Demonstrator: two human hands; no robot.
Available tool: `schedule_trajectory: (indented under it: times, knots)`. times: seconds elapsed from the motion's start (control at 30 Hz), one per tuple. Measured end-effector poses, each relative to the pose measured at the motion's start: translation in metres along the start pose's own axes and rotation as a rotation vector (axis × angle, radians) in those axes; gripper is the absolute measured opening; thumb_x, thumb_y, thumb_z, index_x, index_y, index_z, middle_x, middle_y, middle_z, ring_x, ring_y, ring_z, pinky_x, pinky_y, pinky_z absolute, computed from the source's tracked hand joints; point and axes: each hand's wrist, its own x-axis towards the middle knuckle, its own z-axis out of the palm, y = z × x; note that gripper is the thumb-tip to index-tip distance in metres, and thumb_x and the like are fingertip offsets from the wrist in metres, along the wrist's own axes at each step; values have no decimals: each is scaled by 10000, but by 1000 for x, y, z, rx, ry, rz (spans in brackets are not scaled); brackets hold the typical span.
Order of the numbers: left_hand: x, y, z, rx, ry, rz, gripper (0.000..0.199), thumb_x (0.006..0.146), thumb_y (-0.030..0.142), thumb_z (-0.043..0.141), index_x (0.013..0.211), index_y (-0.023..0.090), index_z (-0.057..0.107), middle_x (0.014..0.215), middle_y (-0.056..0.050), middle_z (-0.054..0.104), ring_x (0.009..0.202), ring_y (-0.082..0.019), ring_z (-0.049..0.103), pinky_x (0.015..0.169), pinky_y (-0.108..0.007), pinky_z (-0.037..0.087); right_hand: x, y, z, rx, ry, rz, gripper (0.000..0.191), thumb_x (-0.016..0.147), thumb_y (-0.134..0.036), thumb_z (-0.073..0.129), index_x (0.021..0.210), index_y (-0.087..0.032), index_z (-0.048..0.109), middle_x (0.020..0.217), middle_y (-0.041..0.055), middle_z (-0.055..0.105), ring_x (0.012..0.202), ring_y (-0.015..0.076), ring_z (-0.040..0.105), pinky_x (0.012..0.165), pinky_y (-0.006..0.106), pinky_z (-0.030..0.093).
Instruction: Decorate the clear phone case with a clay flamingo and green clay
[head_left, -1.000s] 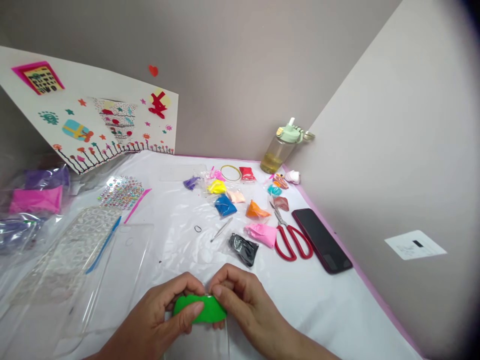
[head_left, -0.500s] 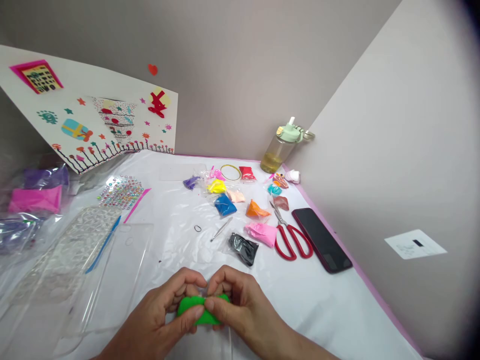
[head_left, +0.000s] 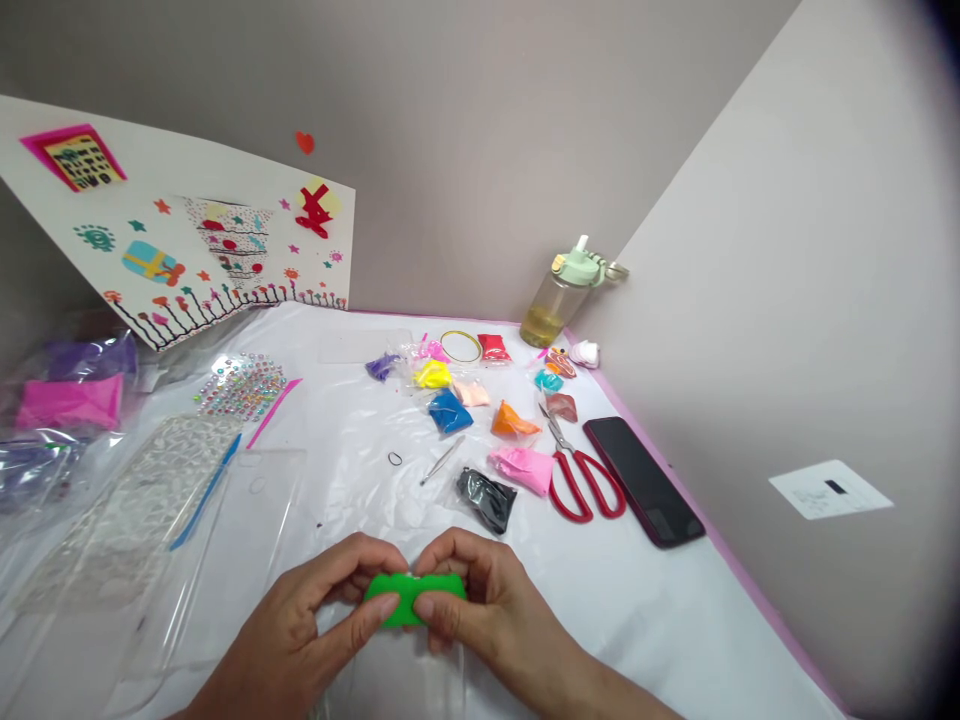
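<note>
Table (head_left: pixel 675 640) under a clear plastic sheet (head_left: pixel 352 420), bearing small bags of coloured clay (head_left: pixel 450 410), red-handled scissors (head_left: pixel 581 480), a dark phone (head_left: pixel 643 480), tweezers (head_left: pixel 442 459) and a water bottle (head_left: pixel 559 300).

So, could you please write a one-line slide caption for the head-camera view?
Left hand and right hand pinch green clay above a white table cover.

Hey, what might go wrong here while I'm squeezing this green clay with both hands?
The green clay is pinched between the left hand and right hand, so it may tear or thin unevenly at the dip in its top edge. If dropped, it could stick to the plastic sheet covering the table. The red scissors and phone lie near the right forearm, so a sweep might knock them.
</note>
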Motion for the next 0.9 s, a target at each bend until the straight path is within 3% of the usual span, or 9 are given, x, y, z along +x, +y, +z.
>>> schedule_trajectory:
  times: [0.4, 0.73, 0.9]
  knots:
    - [1, -1, -1, 128, 107, 233, 102, 934, 295, 577, 908, 287, 675, 873, 42, 684, 837, -117, 679, 751, -144, 521, -1, -1, 1, 8, 8, 5, 305, 752, -375, 815, 844, -148, 634, 605, -25, 631, 533, 89, 548, 569, 206, 405]
    - [-3, -15, -3, 406, 96, 545, 272, 978, 164, 502, 1181, 320, 595, 1046, 33, 672, 957, -99, 671, 830, -125, 503, -2, -1, 2, 39, 11, 11, 339, 733, -393, 834, 842, -144, 631, 618, -24, 634, 522, 81, 541, 564, 206, 415]
    - [-4, -12, -2, 379, 145, 514, 402, 944, 139, 544, 1259, 384, 589, 1068, 41, 693, 964, -119, 685, 843, -132, 500, -2, -2, 2, 41, 15, 12, 347, 731, -399, 837, 848, -149, 627, 615, -29, 630, 520, 79, 541, 572, 207, 417]
